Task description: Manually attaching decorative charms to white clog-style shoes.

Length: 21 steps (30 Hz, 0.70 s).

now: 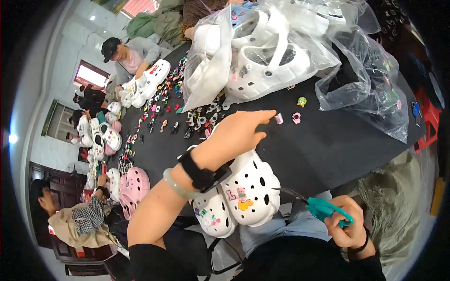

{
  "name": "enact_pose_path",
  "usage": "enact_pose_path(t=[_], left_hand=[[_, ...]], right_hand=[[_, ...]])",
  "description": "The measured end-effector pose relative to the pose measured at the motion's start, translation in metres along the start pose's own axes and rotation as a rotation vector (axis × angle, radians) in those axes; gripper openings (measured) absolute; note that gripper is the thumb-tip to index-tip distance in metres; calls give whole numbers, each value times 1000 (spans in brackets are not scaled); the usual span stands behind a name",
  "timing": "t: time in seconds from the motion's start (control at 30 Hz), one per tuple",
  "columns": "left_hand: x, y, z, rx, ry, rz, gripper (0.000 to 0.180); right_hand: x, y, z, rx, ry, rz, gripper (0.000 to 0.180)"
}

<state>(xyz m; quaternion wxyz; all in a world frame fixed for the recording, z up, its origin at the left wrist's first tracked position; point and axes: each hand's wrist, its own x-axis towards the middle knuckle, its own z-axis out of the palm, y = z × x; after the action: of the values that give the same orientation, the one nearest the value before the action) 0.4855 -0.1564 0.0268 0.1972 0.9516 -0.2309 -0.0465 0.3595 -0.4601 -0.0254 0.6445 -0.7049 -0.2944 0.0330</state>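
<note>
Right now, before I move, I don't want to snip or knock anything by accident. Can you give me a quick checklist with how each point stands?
1. Right hand holding the teal-handled scissors: ok.
2. Left hand apart from the scissors: ok.
3. Scissor tips well away from the white clog: not ok, they meet its edge in this view.
4. Left fingertips touching the small pink cylinder: cannot tell; they are right beside it.
5. Green charm lying uncovered on the table: ok.
</note>
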Motion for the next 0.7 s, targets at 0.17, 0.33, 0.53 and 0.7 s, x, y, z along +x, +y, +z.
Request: enact_pose_path(t=[0.17, 0.33, 0.53, 0.7], left_hand=[[-66, 33, -25, -136, 26, -31, 50], [-140, 78, 1, 83, 79, -133, 31], [-149, 78, 57, 75, 304, -351, 38], [-146, 73, 65, 64, 317, -346, 30]], right_hand=[[-13, 15, -2, 15, 89, 91, 17], [-10, 23, 2, 116, 31, 173, 15], [5, 11, 19, 241, 62, 367, 18], [12, 8, 13, 112, 71, 163, 18]])
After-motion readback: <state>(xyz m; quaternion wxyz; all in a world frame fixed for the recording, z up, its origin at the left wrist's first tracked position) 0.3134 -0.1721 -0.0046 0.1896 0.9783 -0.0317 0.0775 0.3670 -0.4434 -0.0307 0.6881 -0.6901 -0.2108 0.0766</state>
